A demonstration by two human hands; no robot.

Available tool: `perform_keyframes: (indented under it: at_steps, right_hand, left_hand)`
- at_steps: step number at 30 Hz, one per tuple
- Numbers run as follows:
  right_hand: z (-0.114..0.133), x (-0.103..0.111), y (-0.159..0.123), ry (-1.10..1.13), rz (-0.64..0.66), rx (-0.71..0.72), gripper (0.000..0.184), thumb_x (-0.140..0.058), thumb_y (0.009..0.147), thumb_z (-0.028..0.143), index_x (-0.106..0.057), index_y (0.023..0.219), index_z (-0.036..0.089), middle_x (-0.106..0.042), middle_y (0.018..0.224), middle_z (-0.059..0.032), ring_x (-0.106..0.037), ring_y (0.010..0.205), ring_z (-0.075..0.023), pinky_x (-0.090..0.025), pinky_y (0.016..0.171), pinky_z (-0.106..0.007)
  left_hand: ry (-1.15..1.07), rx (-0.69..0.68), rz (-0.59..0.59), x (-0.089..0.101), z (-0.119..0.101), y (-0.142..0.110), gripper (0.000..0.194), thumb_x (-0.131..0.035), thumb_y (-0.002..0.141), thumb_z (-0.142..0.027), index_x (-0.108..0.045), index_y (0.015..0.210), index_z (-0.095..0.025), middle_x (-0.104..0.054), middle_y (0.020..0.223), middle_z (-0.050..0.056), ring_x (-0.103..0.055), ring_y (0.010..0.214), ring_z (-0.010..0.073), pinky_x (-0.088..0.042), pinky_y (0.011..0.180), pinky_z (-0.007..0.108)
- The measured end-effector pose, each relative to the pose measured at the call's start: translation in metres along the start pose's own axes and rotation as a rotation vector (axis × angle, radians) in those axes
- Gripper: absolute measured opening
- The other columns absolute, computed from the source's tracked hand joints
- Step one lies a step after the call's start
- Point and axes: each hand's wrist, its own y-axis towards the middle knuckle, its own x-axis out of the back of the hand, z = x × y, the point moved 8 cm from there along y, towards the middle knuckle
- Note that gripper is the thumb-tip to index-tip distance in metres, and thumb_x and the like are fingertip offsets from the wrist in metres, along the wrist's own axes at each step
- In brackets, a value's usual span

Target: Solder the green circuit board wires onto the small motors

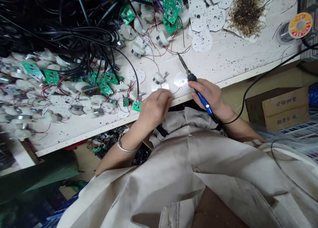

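Desk (pixel 231 64), pale wood with a light front edge, dark specks strewn over its right half. Left and far left: a heap of black cables (pixel 62 32), with many white-and-metal motor units (pixel 96 111) and green circuit boards (pixel 172 7) trailing red and black wires. Upper centre: overlapping white octagonal boards (pixel 201 40). Near the front edge: a lone motor unit (pixel 159 77) and a separate white board (pixel 181 79). Upper right: a sheet (pixel 254 36) bearing brown granules (pixel 244 14); beyond it, a solder spool (pixel 300 26).
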Motion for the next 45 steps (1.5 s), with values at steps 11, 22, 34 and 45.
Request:
perform_keyframes:
  at_steps: [11, 22, 34, 45]
  right_hand:
    - [-0.005, 0.004, 0.004, 0.189, 0.052, -0.113, 0.034, -0.048, 0.102, 0.043, -0.061, 0.129, 0.027, -0.076, 0.110, -0.0052, -0.073, 0.102, -0.0191, -0.063, 0.087, -0.035]
    - [-0.049, 0.023, -0.019, 0.497, -0.287, -0.557, 0.044, -0.048, 0.098, 0.058, -0.073, 0.081, 0.027, -0.057, 0.048, 0.0047, -0.054, 0.039, -0.0129, -0.055, 0.047, -0.032]
    - [-0.041, 0.023, -0.007, 0.562, -0.209, -0.466, 0.041, -0.052, 0.098, 0.055, -0.076, 0.081, 0.026, -0.057, 0.047, 0.0059, -0.052, 0.038, -0.0103, -0.054, 0.050, -0.028]
    - [-0.044, 0.025, -0.017, 0.565, -0.304, -0.517, 0.039, -0.049, 0.101, 0.050, -0.073, 0.085, 0.025, -0.056, 0.051, 0.0063, -0.052, 0.040, -0.0095, -0.054, 0.051, -0.027]
  left_hand:
    - [-0.033, 0.032, -0.191, -0.026, 0.008, 0.033, 0.013, -0.054, 0.094, -0.016, -0.058, 0.083, -0.022, -0.077, 0.106, 0.002, -0.067, 0.100, 0.0200, -0.049, 0.089, 0.041]
    - [-0.038, 0.018, -0.102, -0.023, 0.004, 0.040, 0.017, -0.053, 0.089, -0.013, -0.058, 0.075, -0.021, -0.074, 0.105, 0.003, -0.064, 0.097, 0.0203, -0.054, 0.084, 0.039]
    - [-0.070, 0.034, -0.082, -0.022, 0.004, 0.040, 0.018, -0.052, 0.089, -0.012, -0.060, 0.075, -0.020, -0.074, 0.106, 0.004, -0.064, 0.098, 0.0206, -0.053, 0.088, 0.040]
    - [-0.065, 0.021, -0.104, -0.022, 0.003, 0.038, 0.016, -0.054, 0.090, -0.013, -0.060, 0.077, -0.020, -0.074, 0.107, 0.003, -0.064, 0.097, 0.0198, -0.053, 0.090, 0.039]
